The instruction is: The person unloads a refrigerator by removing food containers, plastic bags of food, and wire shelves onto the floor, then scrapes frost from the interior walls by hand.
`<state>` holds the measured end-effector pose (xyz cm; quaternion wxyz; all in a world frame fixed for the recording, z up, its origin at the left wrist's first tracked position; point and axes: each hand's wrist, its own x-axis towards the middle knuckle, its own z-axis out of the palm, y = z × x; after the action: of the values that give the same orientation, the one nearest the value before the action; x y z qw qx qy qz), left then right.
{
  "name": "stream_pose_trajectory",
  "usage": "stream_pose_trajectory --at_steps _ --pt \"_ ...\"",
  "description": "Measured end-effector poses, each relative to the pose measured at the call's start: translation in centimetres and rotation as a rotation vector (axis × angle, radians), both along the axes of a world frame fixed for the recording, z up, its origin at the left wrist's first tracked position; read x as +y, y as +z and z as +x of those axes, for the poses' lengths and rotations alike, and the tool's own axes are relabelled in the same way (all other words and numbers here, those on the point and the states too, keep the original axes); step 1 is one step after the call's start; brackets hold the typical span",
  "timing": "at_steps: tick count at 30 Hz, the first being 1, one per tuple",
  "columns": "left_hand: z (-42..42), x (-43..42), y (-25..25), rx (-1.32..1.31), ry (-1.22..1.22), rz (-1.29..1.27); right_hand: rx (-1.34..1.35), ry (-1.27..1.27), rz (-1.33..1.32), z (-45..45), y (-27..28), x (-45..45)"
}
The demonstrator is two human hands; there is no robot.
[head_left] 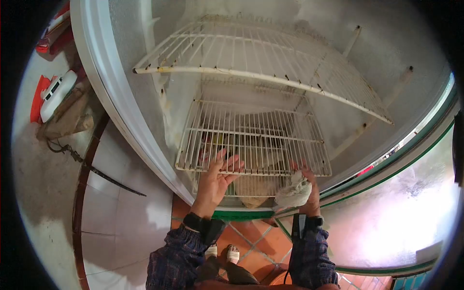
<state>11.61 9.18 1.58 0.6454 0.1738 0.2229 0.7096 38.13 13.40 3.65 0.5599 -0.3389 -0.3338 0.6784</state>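
A white wire shelf [270, 131] with dark spots along its bars sits low inside the cabinet. My left hand [215, 180] is at the left part of its front edge, palm upward and fingers spread against the wires. At the right part of that edge is my right hand [311, 191], closed around a crumpled whitish cloth [294, 191]. Some of its fingertips are hidden behind the cloth and bars. Above both hands, a second wire shelf [251, 53] slopes across the cabinet, its front bar stained yellowish.
The cabinet's pale frame [108, 63] rises on the left. A door [386, 227] with green edging stands swung out on the right. Items show dimly beneath the lower shelf. A red and white object [58, 94] lies on the left ledge. Orange tiles [251, 237] cover the floor.
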Motion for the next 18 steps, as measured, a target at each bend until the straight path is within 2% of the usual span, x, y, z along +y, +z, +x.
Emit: stream_pose_trajectory --at_steps 6,8,13,16,17,18 --pt "-0.1 0.0 -0.1 0.008 -0.015 -0.004 -0.01 -0.065 -0.142 0.1 0.4 -0.9" --pt "0.2 0.0 0.2 0.005 -0.007 0.0 0.011 -0.003 -0.02 0.0 0.2 -0.4" --pt "0.0 -0.1 -0.5 0.039 -0.022 0.025 0.056 0.061 -0.152 -0.6 0.9 -0.7" --pt "0.1 -0.2 -0.4 0.054 -0.012 -0.002 -0.052 0.067 -0.133 0.8 -1.3 -0.1" --pt "0.3 -0.2 -0.7 0.062 0.015 -0.009 0.084 0.118 0.04 0.7 -1.7 -0.1" --pt "0.3 -0.2 -0.3 0.062 -0.001 -0.032 0.081 -0.022 -0.057 -1.2 0.8 -0.9"
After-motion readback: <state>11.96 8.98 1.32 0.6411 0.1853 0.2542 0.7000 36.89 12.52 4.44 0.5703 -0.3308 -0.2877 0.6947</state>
